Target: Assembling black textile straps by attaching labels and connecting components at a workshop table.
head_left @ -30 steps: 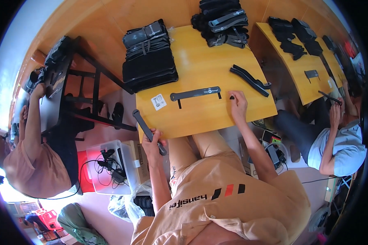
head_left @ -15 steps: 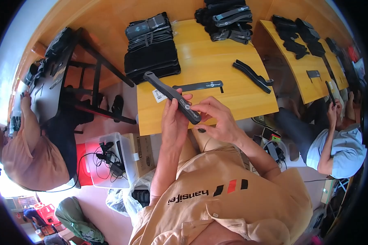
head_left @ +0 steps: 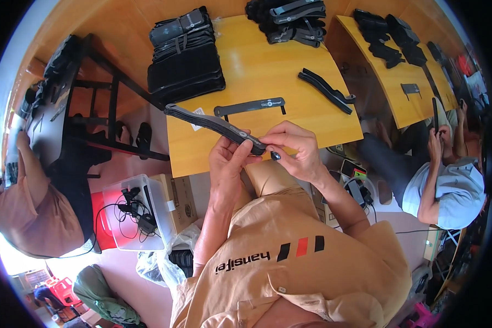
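My left hand [head_left: 229, 159] is closed around a bundle of long black and grey straps [head_left: 208, 121], thumb on top near the close end. The far end of the bundle reaches up and left over the table, its layered edges showing. My right hand [head_left: 295, 152] pinches the near end with thumb and index finger. A small glossy dark thing [head_left: 275, 156] shows at the right thumb; I cannot make out what it is. Beyond my hands, a single flat dark strap [head_left: 251, 106] lies on the yellow table [head_left: 257, 60]. Another folded black strap bundle [head_left: 327, 92] rests at its right.
A tall pile of black straps [head_left: 186, 71] stands at the table's left, another pile [head_left: 295, 24] at the back. Below left is a clear plastic bin [head_left: 142, 213] with cables, beside a cardboard box [head_left: 175, 202]. Co-workers sit at tables on both sides.
The strap bundle has rolled in my hands, from its flat printed face to its layered edges. My right fingers have closed in on its near end. The whole view has shifted slightly.
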`<act>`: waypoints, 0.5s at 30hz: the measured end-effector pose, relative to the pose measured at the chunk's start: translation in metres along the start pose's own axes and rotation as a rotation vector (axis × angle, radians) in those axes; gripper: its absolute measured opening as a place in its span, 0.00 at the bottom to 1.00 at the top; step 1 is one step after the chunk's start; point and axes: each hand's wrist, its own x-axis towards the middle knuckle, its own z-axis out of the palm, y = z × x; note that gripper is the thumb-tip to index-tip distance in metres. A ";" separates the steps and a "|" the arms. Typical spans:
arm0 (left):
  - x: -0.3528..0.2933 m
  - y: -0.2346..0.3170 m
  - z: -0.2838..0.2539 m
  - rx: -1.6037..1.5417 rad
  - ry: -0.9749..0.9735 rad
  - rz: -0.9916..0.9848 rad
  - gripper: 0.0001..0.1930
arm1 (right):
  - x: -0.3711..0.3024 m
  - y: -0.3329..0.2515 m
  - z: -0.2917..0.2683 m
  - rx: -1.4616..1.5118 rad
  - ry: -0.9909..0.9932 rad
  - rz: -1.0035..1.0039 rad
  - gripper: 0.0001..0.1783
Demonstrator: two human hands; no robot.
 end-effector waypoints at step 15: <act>-0.003 0.005 -0.002 0.128 0.065 -0.060 0.12 | -0.002 -0.014 -0.002 -0.487 -0.133 -0.286 0.13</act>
